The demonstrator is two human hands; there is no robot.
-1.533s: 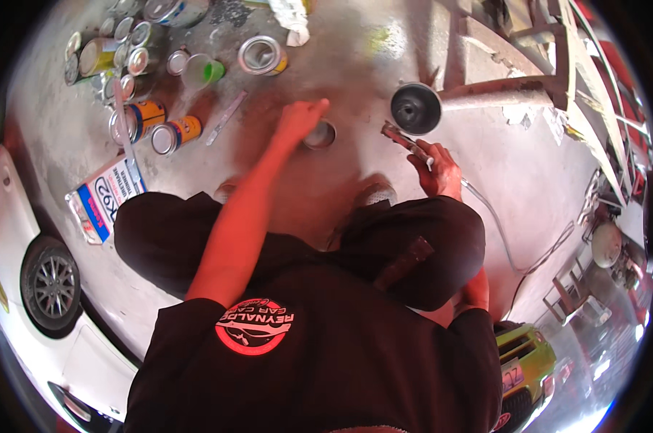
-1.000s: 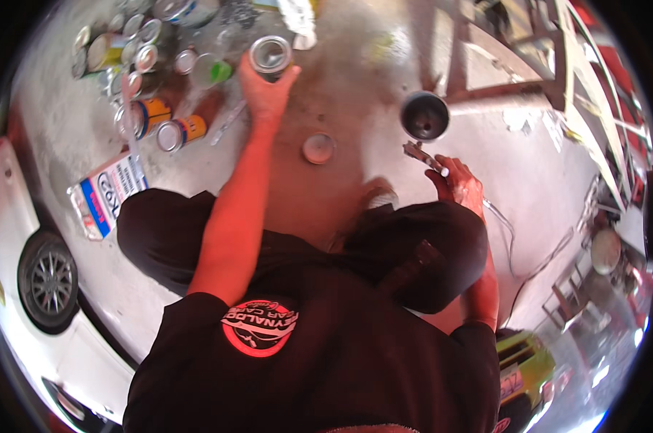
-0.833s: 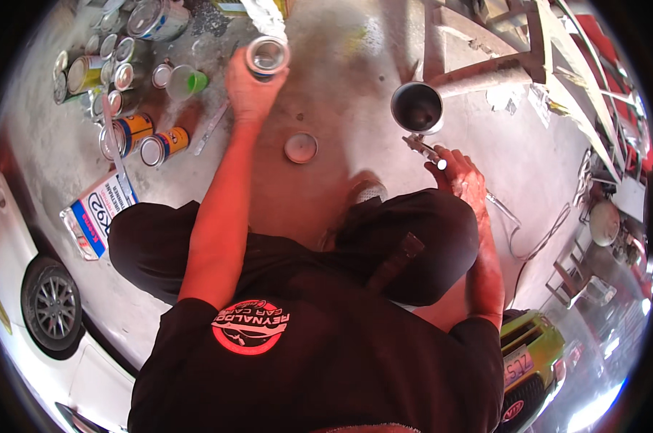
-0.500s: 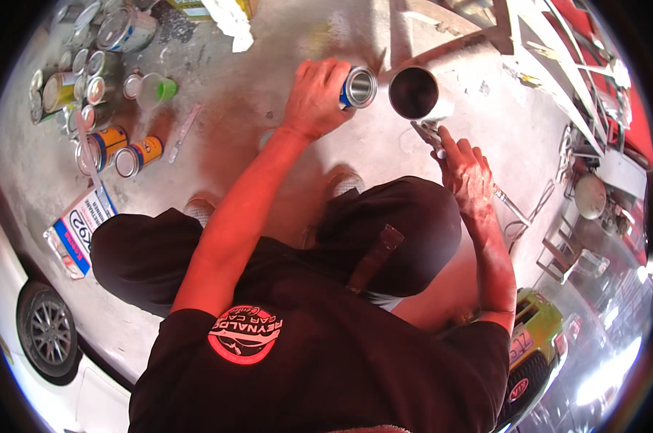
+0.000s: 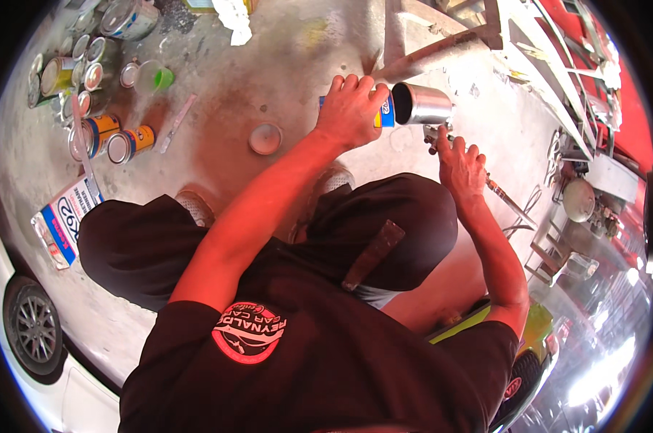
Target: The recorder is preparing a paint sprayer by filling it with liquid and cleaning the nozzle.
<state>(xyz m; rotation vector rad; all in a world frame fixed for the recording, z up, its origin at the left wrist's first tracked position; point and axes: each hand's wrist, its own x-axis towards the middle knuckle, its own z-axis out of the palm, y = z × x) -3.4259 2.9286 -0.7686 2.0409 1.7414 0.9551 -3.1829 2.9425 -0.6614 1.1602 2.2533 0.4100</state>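
In front of my knees, my left hand [image 5: 354, 112] is wrapped round a small blue tin can [image 5: 388, 111], which lies tipped on its side. The can's end is at the dark mouth of a silver metal cup [image 5: 429, 106], also tilted and facing it. That cup is mounted on a spray gun [image 5: 439, 137], partly hidden by my right hand [image 5: 462, 164], whose fingers close round it. Whether liquid passes between can and cup cannot be seen. A hose [image 5: 508, 198] trails from below my right hand.
A round lid [image 5: 266, 138] lies on the concrete. To the left stand orange-labelled tins [image 5: 132, 143], a cup with green contents [image 5: 153, 77], a flat stick [image 5: 178, 124], several used cans [image 5: 94, 76] and a rectangular can [image 5: 68, 220]. A wooden frame [image 5: 442, 54] stands ahead; a white car [image 5: 88, 390] is behind left.
My left hand has moved right and tipped the blue can toward the cup. The spray gun's cup has tilted, its mouth now facing left. The round lid has come into clear view.
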